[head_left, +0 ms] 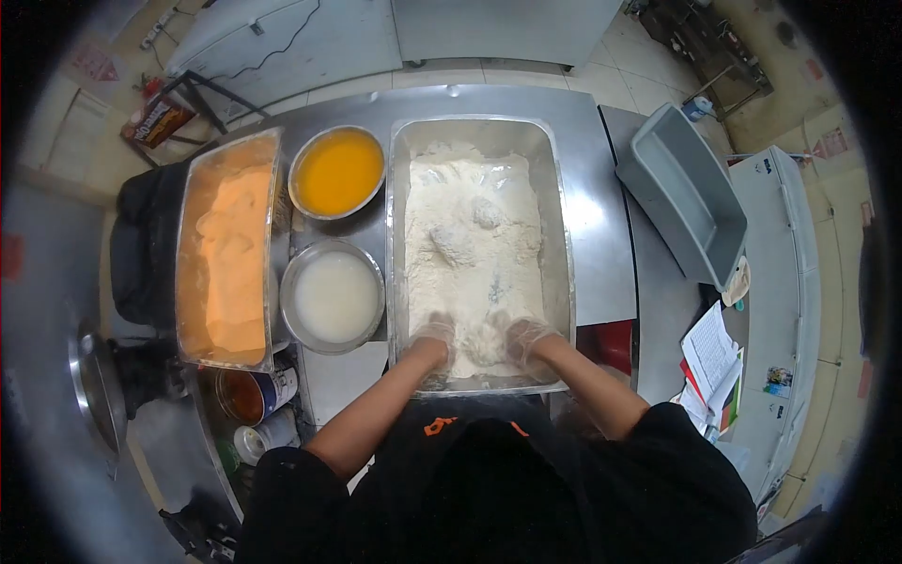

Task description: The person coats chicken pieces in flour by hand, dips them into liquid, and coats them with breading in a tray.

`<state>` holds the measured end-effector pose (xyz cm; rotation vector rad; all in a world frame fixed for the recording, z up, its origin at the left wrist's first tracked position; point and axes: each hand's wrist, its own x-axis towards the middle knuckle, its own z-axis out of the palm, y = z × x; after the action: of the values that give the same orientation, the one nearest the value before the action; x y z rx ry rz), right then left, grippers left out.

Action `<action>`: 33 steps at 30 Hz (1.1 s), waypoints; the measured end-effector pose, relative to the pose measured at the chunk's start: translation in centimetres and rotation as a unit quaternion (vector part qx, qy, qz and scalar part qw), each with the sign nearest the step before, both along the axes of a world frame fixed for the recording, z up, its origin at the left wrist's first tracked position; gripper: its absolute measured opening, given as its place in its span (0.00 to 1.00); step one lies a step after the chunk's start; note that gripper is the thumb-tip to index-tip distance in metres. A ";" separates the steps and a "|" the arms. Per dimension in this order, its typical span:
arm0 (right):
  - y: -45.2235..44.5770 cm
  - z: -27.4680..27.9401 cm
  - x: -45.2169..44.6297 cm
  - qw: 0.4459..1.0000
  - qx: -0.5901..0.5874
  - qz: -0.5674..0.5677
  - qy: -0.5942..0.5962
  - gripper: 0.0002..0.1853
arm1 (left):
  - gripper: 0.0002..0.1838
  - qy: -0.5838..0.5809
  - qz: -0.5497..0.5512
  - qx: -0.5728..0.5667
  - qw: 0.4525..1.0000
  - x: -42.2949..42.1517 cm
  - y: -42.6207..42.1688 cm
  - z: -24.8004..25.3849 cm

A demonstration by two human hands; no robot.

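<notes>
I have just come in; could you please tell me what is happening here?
A person's left hand and right hand, both gloved, are in white powder at the near end of a metal tray. Whether they grip anything is hidden. Two powdery lumps lie farther in. Left of the tray are orange powder and two bowls of liquid.

A deep rectangular metal tray (474, 133) is set on the desk (601, 263), its long sides aligned from twelve to six o'clock. Its bottom is covered by pale, flour-like powder (470, 301), unevenly ridged. From the tray's centre, one powder-coated lump (487, 214) is seen at twelve o'clock, another lump (453, 246) toward ten; both are partly buried.
</notes>
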<state>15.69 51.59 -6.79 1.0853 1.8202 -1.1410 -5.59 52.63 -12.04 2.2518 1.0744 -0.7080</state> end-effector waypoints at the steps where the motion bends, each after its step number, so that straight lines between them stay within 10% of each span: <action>1: -1.3 -1.7 0.1 0.980 0.186 -0.012 0.067 0.19 | 0.33 0.001 0.000 -0.002 1.000 0.8 -0.6 2.5; 2: -2.5 -3.5 0.2 0.922 0.365 -0.023 0.131 0.17 | 0.32 0.029 0.116 0.022 0.993 2.0 -1.4 5.3; 4: -3.3 -6.3 -0.7 0.925 0.339 -0.109 0.136 0.15 | 0.30 0.055 0.231 0.050 0.970 2.6 -0.9 6.6; 6: -2.5 -6.2 -0.4 0.921 0.307 -0.193 0.143 0.14 | 0.34 0.022 0.272 -0.179 0.945 1.9 0.8 5.6; 8: 0.5 -0.4 0.4 0.996 0.068 -0.024 0.043 0.13 | 0.33 -0.020 0.165 -0.181 0.969 0.4 1.4 4.4; 12: -1.1 0.9 1.5 0.988 0.122 -0.057 0.081 0.15 | 0.31 0.065 0.065 -0.011 0.996 2.0 0.3 11.9; 14: -3.3 -7.8 1.0 0.953 0.284 -0.052 0.090 0.18 | 0.27 0.060 0.187 0.034 0.980 2.8 -0.6 7.3; 16: -1.2 -0.9 0.7 0.970 0.218 -0.053 0.100 0.18 | 0.24 -0.011 0.271 -0.013 0.963 1.9 -0.3 0.8; 18: -0.7 0.4 0.9 0.982 0.144 -0.058 0.110 0.20 | 0.23 -0.083 0.193 -0.148 0.966 -0.9 1.2 -0.5; 22: -1.1 -1.7 3.1 0.982 0.177 -0.028 0.064 0.22 | 0.20 -0.042 0.157 -0.050 0.986 -1.0 2.2 1.0; 24: -3.0 -0.4 2.6 0.953 0.254 0.166 -0.007 0.16 | 0.20 0.004 0.110 -0.026 0.994 0.1 -0.1 -0.4; 29: 0.7 1.0 -1.1 0.992 0.068 0.017 0.104 0.15 | 0.17 -0.104 0.033 -0.110 0.988 -1.5 -2.1 -10.9; 32: 4.0 -0.4 2.1 0.949 0.176 -0.142 0.218 0.19 | 0.20 -0.076 -0.069 -0.027 0.994 -1.0 4.0 -8.9; 33: 7.3 0.3 2.9 0.938 0.204 -0.172 0.222 0.20 | 0.26 -0.139 0.166 -0.014 0.976 -0.8 5.3 -6.8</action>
<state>18.54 58.90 -6.47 1.5258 2.3596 -1.3230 -6.40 57.89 -18.79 2.0027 1.2448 -0.2587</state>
